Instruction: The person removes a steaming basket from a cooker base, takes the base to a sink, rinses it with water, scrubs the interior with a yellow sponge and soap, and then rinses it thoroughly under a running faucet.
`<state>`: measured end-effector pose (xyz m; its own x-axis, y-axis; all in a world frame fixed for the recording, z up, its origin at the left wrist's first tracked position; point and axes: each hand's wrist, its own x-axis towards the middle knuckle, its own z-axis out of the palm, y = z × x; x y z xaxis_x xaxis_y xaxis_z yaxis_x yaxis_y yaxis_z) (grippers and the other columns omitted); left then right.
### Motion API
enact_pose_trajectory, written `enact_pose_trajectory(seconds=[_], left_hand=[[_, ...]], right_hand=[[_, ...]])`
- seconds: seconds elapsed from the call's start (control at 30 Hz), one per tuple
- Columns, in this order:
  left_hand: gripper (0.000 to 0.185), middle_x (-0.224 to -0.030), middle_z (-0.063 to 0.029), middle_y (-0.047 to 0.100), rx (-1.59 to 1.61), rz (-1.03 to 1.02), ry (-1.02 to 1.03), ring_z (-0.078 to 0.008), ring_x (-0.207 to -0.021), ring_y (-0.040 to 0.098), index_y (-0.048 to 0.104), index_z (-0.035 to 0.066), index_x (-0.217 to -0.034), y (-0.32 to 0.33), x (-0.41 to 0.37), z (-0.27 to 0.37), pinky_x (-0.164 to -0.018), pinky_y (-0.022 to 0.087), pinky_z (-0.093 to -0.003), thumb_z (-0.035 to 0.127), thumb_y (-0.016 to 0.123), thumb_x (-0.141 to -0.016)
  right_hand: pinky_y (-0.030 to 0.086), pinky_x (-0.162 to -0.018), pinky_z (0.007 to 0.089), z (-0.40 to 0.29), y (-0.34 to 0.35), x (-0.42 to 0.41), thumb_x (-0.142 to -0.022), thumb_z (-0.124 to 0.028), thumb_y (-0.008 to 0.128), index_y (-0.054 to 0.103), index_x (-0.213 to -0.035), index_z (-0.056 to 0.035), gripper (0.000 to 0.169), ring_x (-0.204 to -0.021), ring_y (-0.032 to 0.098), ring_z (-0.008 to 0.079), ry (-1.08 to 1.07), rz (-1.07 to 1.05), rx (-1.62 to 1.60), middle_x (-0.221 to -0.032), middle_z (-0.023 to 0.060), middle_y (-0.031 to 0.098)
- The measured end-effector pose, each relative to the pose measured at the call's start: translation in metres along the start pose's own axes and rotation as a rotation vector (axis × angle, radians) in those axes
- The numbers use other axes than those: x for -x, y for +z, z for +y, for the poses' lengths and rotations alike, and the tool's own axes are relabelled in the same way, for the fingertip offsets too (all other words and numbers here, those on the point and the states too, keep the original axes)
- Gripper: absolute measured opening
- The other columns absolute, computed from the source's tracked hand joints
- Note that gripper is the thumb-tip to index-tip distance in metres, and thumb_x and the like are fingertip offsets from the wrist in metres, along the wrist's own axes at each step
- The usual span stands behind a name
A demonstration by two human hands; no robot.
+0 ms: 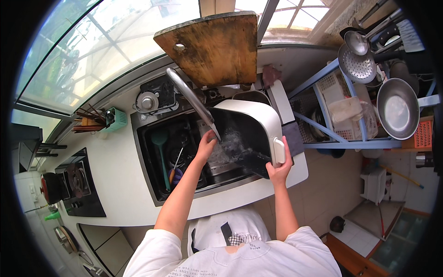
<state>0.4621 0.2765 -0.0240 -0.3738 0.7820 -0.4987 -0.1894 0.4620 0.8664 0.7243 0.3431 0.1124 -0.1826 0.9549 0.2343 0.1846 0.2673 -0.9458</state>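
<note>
A large white pan with a dark inside [258, 114] is tilted on its side over the black double sink [145, 173]. My right hand [279, 169] grips it at the white side handle [279, 151], thumb over the rim. Water runs from the metal faucet [190, 95] and splashes on the dark inner wall. My left hand [206, 147] is by the faucet's outlet, its fingers bent; whether they touch the spout is unclear. In the sink's left basin lie a green long-handled spatula [160, 152] and a brush-like tool with a wooden handle [172, 175].
A wooden cutting board [218, 46] stands behind the faucet. A green chopstick holder [116, 119] is on the counter [114, 166], with a gas stove [83, 188] farther left. To the right, a blue metal rack [332, 138] bears hanging ladles and a metal bowl [398, 107].
</note>
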Motion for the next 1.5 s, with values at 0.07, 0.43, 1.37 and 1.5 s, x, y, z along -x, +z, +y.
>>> enact_pose_trajectory(seconds=[0.07,0.43,1.37,1.5], left_hand=[[0.059,-0.134,-0.0060,0.051,0.069,-0.019,-0.056,-0.0186,-0.114,0.053,0.033,0.005,-0.144,0.004,0.002,0.010,-0.091,0.044,-0.0362,0.010,0.050,-0.088],[0.055,-0.138,-0.0074,0.047,0.289,-0.240,-0.190,-0.0216,-0.123,0.049,0.031,0.011,-0.146,0.035,0.000,0.029,-0.096,0.044,-0.0410,0.014,0.048,-0.094],[0.070,-0.122,-0.0092,0.051,0.144,-0.146,-0.072,-0.0202,-0.111,0.046,0.038,0.003,-0.138,-0.041,0.062,0.083,-0.097,0.036,-0.0334,0.016,0.058,-0.072],[0.079,-0.127,-0.0085,0.047,0.184,-0.183,-0.280,-0.0222,-0.117,0.043,0.031,0.005,-0.143,-0.050,0.100,0.092,-0.102,0.033,-0.0358,0.016,0.059,-0.070]], right_hand=[[0.040,-0.099,0.0362,-0.018,-0.002,-0.007,-0.054,0.001,0.057,0.047,-0.134,0.0012,0.081,-0.113,0.054,0.0286,-0.079,-0.016,0.110,-0.122,0.0166,0.056],[0.042,-0.092,0.0430,-0.089,-0.019,-0.024,-0.051,-0.005,0.068,0.056,-0.126,-0.0031,0.076,-0.106,0.057,0.0354,-0.414,-0.153,0.468,-0.123,0.0195,0.056],[0.054,-0.069,0.0329,0.100,0.006,0.028,-0.066,-0.009,0.052,0.059,-0.090,0.0025,0.028,-0.074,0.062,0.0232,1.019,0.131,-0.851,-0.083,0.0102,0.062],[0.055,-0.068,0.0343,0.097,0.003,0.023,-0.068,-0.013,0.053,0.061,-0.093,0.0035,0.031,-0.074,0.064,0.0250,1.106,-0.060,-0.803,-0.084,0.0120,0.065]])
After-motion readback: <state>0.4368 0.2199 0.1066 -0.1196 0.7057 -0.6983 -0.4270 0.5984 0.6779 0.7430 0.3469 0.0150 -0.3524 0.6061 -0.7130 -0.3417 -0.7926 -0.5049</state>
